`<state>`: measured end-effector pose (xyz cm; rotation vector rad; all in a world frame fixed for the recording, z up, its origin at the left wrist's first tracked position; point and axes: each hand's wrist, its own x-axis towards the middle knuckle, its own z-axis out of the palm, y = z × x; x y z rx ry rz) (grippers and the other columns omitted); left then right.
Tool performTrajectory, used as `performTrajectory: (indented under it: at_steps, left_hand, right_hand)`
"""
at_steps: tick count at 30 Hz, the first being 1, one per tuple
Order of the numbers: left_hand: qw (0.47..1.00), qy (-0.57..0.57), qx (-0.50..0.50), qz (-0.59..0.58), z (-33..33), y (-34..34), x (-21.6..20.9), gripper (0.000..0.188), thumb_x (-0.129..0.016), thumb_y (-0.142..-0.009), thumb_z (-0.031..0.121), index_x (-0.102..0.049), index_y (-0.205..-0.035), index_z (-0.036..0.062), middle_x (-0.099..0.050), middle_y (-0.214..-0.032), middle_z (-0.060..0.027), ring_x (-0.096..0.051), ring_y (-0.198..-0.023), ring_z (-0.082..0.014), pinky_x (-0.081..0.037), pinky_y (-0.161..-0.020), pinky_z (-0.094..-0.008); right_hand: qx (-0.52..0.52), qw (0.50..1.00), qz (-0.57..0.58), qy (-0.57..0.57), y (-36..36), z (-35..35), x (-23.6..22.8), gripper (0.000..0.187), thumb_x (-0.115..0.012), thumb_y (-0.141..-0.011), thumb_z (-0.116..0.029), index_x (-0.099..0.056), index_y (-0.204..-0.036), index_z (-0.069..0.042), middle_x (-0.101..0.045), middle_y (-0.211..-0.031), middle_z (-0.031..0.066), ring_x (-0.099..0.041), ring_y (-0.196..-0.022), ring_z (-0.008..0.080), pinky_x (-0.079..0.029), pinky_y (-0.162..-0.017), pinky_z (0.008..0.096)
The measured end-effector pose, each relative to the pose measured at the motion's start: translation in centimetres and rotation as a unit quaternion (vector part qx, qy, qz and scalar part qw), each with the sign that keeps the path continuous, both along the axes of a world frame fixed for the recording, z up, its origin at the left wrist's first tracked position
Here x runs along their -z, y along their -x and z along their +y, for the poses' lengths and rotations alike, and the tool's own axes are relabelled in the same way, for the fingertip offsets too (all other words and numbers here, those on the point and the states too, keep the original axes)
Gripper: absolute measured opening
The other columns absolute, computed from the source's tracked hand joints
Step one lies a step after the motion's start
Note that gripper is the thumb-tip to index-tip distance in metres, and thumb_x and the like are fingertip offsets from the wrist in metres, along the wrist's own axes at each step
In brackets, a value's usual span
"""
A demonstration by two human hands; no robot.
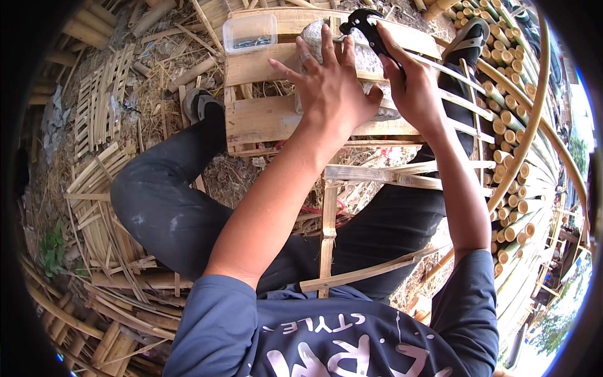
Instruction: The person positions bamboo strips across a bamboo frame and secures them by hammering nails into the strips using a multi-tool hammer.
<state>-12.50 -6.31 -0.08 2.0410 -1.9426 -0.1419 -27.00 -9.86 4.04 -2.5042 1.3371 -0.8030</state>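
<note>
My left hand (pixel 333 88) lies with fingers spread over a grey stone block (pixel 370 58) and the pale bamboo slats (pixel 257 119) around it. It holds nothing that I can see. My right hand (pixel 411 91) grips a black hammer (pixel 367 31), its index finger stretched along the tool. The hammer's head is just beyond my left fingertips, above the stone. The slats form a flat frame, with thin strips (pixel 461 103) running out past my right forearm. A clear plastic box (pixel 250 32) with small nails stands on the slats at the far left.
Cut bamboo poles (pixel 509 119) are stacked on the right, beside a long bent pole (pixel 534 119). Split strips (pixel 107 173) and a woven bamboo piece (pixel 100 103) lie on the left. A bamboo upright (pixel 328 232) and cross strip (pixel 370 270) stand between my legs.
</note>
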Motion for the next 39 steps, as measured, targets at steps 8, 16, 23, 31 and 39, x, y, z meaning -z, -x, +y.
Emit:
performTrajectory:
  at_steps: [8,16,23,31,39]
  left_hand:
    - [1.000,0.000,0.005,-0.014,0.3,-0.1,0.4,0.094,-0.052,-0.089,0.068,-0.022,-0.163,0.0180,-0.011,-0.170,-0.0168,-0.014,-0.152,-0.0499,-0.011,-0.107,-0.0866]
    - [1.000,-0.002,-0.001,-0.002,0.3,0.1,0.2,0.100,-0.061,-0.084,0.064,-0.021,-0.163,0.0166,-0.010,-0.170,-0.0159,-0.016,-0.152,-0.0498,-0.010,-0.106,-0.0873]
    - [0.997,0.072,0.000,0.028,-0.1,-0.2,1.5,0.091,-0.060,-0.084,0.055,-0.031,-0.160,0.0128,-0.019,-0.167,-0.0212,-0.018,-0.149,-0.0549,-0.006,-0.104,-0.0880]
    - [0.997,0.078,0.007,0.027,-0.1,0.2,1.3,0.091,-0.058,-0.084,0.056,-0.032,-0.160,0.0135,-0.019,-0.167,-0.0211,-0.019,-0.149,-0.0549,-0.006,-0.103,-0.0889]
    - [1.000,-0.014,-0.009,-0.015,-0.1,0.0,0.3,0.106,-0.062,-0.082,0.071,-0.018,-0.164,0.0201,-0.007,-0.171,-0.0129,-0.014,-0.153,-0.0478,-0.012,-0.107,-0.0867]
  right_hand:
    - [-0.013,0.997,0.037,0.068,-0.5,0.6,-0.3,0.054,-0.059,-0.098,-0.003,-0.051,-0.150,-0.015,-0.069,-0.091,0.0230,-0.065,-0.072,0.0373,-0.054,-0.071,0.0407]
    - [-0.054,0.985,-0.069,0.148,-0.2,1.0,0.8,0.065,-0.063,-0.093,-0.001,-0.048,-0.152,-0.023,-0.066,-0.082,0.0204,-0.064,-0.069,0.0370,-0.052,-0.065,0.0460]
    - [-0.028,0.984,0.002,0.177,0.2,1.5,-0.8,0.053,-0.059,-0.097,0.000,-0.049,-0.149,-0.003,-0.072,-0.094,0.0186,-0.068,-0.073,0.0266,-0.055,-0.071,0.0337]
    - [-0.075,0.966,-0.040,0.246,1.1,0.1,0.8,0.053,-0.059,-0.097,0.001,-0.051,-0.148,-0.004,-0.071,-0.092,0.0209,-0.067,-0.071,0.0288,-0.055,-0.070,0.0343]
    - [-0.060,0.988,-0.007,0.140,0.8,1.2,0.6,0.056,-0.062,-0.094,0.003,-0.053,-0.147,-0.010,-0.072,-0.106,0.0237,-0.073,-0.087,0.0335,-0.057,-0.076,0.0390]
